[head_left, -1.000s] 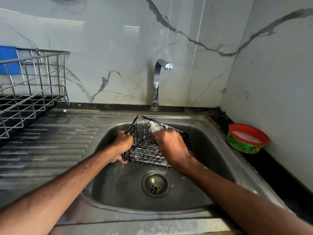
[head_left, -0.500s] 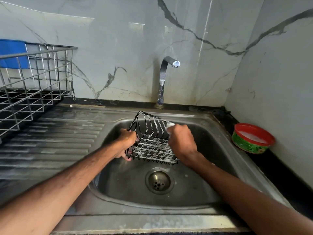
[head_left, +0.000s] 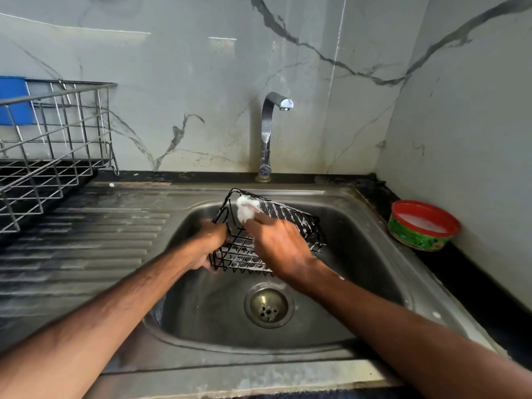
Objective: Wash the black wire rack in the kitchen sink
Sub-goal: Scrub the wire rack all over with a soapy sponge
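Looking down through the head camera, I am seeing the black wire rack (head_left: pixel 302 226) tilted at the centre of the frame, over the basin of the steel sink (head_left: pixel 359 251), above the drain (head_left: pixel 269 305) in the picture and below the tap (head_left: pixel 269 131). The left hand (head_left: pixel 210 246) is gripping the rack's left side, its fingers curled round the wires, though blur is hiding just how they lie. The right hand (head_left: pixel 283 249) is reaching across the rack from the right, its fingers pressed together and pinching a foamy white pad (head_left: pixel 244 210) against the rack's upper left corner. Suds are clinging to the wires along the rack's far side. At the right of the frame a green tub (head_left: pixel 421 226) with a red rim is sitting on the dark bench (head_left: pixel 475 283) beside the wall. At the upper left a steel dish rack (head_left: pixel 57 156) is standing beside the ribbed drainboard (head_left: pixel 100 240), with something blue behind it.
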### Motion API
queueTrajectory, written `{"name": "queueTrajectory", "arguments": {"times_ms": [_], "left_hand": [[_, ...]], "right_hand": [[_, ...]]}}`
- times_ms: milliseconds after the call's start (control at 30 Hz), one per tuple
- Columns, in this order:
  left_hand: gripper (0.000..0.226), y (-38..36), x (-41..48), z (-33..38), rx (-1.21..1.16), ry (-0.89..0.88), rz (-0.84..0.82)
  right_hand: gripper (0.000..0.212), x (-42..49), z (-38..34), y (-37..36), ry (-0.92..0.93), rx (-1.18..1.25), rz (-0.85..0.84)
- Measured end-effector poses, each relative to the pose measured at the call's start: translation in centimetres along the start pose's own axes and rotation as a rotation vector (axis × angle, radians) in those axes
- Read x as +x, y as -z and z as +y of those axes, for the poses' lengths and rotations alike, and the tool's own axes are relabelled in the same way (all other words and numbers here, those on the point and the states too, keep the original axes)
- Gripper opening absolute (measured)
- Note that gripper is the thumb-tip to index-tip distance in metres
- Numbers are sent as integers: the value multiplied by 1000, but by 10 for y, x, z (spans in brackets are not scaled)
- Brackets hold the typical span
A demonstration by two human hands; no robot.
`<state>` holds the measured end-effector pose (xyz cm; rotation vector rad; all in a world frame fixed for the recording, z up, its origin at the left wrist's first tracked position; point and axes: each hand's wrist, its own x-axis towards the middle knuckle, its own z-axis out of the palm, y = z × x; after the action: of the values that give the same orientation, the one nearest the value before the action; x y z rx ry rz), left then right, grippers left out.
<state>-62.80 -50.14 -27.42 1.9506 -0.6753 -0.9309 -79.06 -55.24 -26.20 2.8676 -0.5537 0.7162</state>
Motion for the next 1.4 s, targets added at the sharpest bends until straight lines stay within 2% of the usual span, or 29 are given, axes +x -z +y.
{"name": "queueTrajectory", "arguments": {"times_ms": [200,367,467,533,633,767,867,967,1100,1200,1233,1300,1400], "left_hand": [[27,4,3,-1,-37,176,-24],[37,10,5,-1,-49,179,-21],[30,10,2,0,-15,128,2],[25,7,-1,1,24,93,10],[21,3,-3,1,59,16,63],[13,-1,-7,3,67,-47,120],[14,-2,-8,5,79,-72,102],[26,-2,-7,5,100,-60,55],[19,5,2,0,136,-82,115],[7,10,5,-2,135,-75,88],[8,10,5,-1,126,-64,60],[27,12,3,2,129,-31,-48],[39,24,4,6,48,46,-262]], "right_hand": [[42,-16,36,-6,-160,-135,-78],[26,-17,62,-4,-440,-146,-208],[22,-17,75,3,-572,-96,-213],[14,-13,72,5,-556,-42,-184],[24,0,50,4,-439,48,-83],[30,15,10,7,-193,95,83],[40,15,5,12,-98,126,124],[38,10,25,9,-226,125,50],[19,-8,66,2,-472,66,-128],[24,-20,95,-1,-643,58,-189],[26,-22,101,-3,-678,62,-188],[24,-22,106,-7,-730,95,-180],[7,-18,112,-12,-800,143,-138]]}}
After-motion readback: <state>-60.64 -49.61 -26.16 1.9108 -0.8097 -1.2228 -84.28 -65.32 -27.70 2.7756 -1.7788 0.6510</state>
